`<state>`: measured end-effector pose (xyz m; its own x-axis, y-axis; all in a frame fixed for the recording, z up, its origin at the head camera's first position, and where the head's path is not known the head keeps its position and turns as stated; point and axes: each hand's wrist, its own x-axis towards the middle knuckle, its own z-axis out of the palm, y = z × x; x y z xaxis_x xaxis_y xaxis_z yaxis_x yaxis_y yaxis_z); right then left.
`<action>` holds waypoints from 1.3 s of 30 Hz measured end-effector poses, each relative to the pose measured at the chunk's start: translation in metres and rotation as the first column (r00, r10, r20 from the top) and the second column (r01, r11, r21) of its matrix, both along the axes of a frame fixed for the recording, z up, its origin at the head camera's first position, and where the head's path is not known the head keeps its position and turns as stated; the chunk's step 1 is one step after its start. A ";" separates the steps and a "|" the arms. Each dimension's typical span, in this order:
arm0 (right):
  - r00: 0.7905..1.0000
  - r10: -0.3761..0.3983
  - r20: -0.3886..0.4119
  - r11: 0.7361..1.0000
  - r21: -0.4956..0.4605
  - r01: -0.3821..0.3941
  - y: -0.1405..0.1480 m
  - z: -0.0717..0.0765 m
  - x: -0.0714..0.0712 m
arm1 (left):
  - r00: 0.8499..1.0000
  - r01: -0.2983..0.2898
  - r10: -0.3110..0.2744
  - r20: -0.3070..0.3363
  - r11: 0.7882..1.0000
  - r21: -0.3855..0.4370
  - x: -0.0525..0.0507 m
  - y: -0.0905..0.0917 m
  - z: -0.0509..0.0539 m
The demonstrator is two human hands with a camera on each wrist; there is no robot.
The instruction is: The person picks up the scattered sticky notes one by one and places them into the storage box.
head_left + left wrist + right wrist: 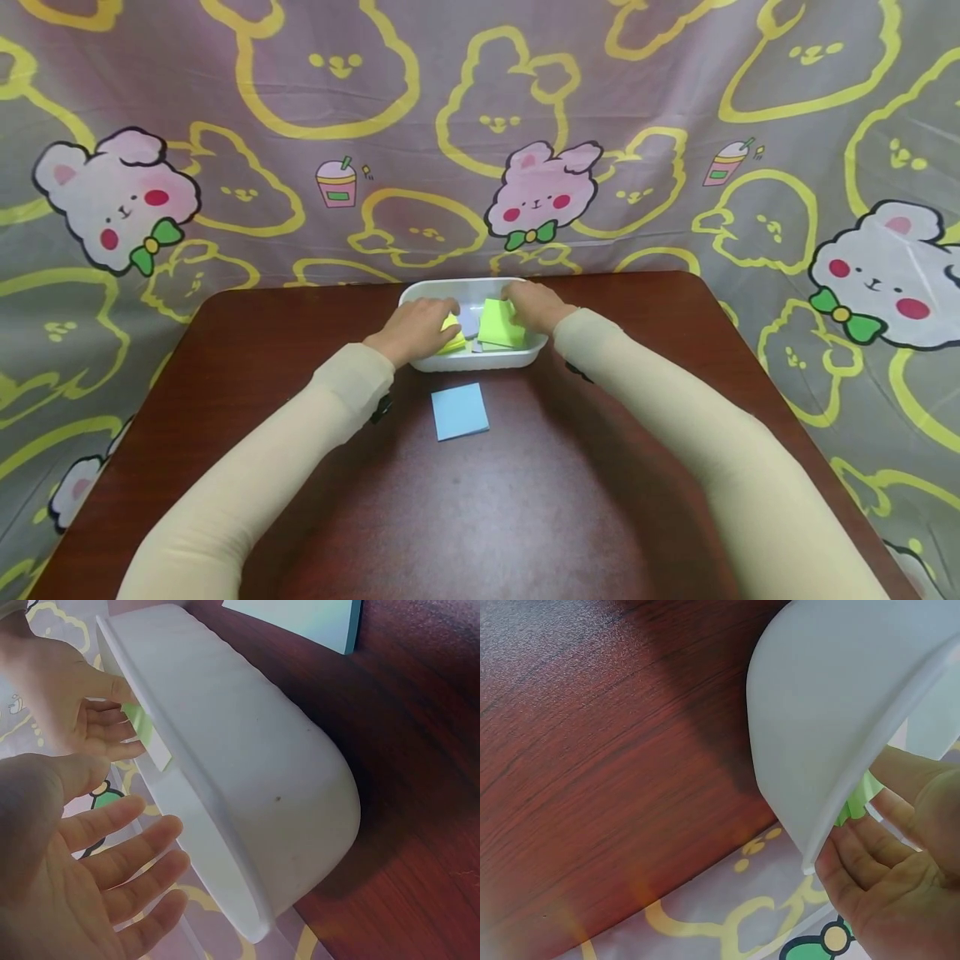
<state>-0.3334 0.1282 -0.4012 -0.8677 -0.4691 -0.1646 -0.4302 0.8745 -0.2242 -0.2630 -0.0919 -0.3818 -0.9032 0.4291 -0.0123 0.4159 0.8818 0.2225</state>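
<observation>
A white plastic tub point(480, 361) stands at the far side of the table with sticky-note pads inside. My right hand point(538, 307) reaches over its right end and pinches a lime-green sticky-note pad point(498, 323) between thumb and fingers. My left hand point(417, 327) hovers at the tub's left end beside a yellow sticky-note pad point(453, 338); in the left wrist view its fingers point(142, 874) are spread and relaxed, holding nothing. Lavender notes point(468, 321) lie in the middle of the tub, partly covered by the green pad.
A light-blue sticky-note pad point(459, 412) lies on the dark red-brown table point(480, 517), just in front of the tub. Behind the table's far edge hangs a grey-pink curtain point(420, 158) printed with cartoon rabbits.
</observation>
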 end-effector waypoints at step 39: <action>0.993 0.090 -0.071 0.978 -0.184 -0.102 0.005 0.009 0.010 | 1.000 0.002 -0.001 -0.020 0.999 0.033 0.003 0.001 0.008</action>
